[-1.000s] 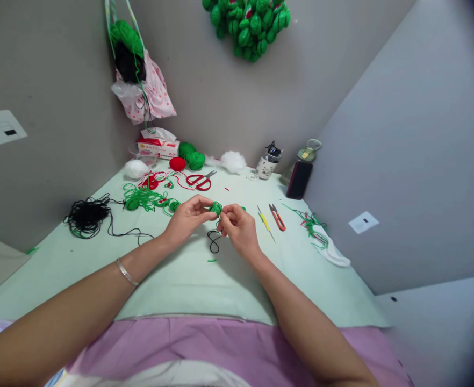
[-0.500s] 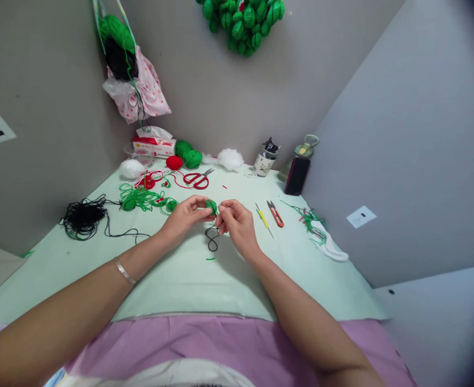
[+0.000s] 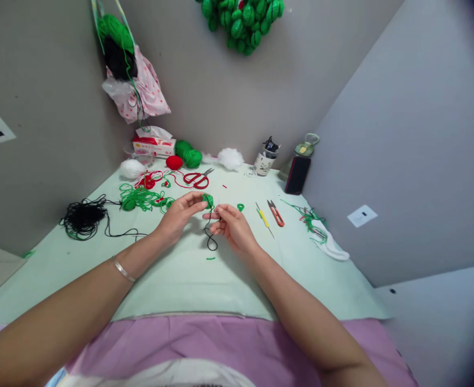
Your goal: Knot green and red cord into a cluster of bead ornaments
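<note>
Green yarn ball (image 3: 208, 201) pinched in left hand (image 3: 179, 216) fingers, right hand (image 3: 232, 226) fingers gripping black thread (image 3: 210, 239)

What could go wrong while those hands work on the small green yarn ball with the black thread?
The thin black thread, pinched by the right hand, hangs in a loose loop and might knot when pulled. The small green yarn ball is held only by the fingertips of the left hand and could slip.
</note>
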The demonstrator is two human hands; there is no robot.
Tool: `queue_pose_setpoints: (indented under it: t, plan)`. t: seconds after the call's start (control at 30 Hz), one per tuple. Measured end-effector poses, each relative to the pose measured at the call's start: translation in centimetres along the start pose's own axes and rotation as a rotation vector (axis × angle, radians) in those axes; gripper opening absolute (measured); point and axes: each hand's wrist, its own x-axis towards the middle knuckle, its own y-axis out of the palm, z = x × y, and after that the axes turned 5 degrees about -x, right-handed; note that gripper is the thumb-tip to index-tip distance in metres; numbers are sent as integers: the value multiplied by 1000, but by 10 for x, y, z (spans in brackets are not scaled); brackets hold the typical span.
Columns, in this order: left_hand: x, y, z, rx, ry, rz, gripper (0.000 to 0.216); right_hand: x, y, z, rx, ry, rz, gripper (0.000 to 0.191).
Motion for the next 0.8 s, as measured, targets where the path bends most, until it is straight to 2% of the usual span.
queue_pose_setpoints:
  t: [0.17, 0.3, 0.43, 0.57, 0.7, 0.8]
  plan:
    - [1, -1, 1, -25, -7, -19, 35, -6, 1, 0, 30, 64, 86, 20]
    - [3, -3, 1, 49, 20, -45, 34, -8, 4, -1, -2, 110, 121, 23]
    - [3, -2, 1, 147, 50, -18, 36, -14, 9, 4, -143, -86, 29, 21]
    - [2, -3, 3, 179, 66, 24, 36, -19, 10, 10, -426, -256, 57, 20]
    - [5, -8, 7, -9, -65, 73, 31, -15, -2, 17, -669, -315, 106, 22]
    - [7, -11, 6, -127, -134, 124, 26, -9, -16, 23, -734, -399, -37, 22]
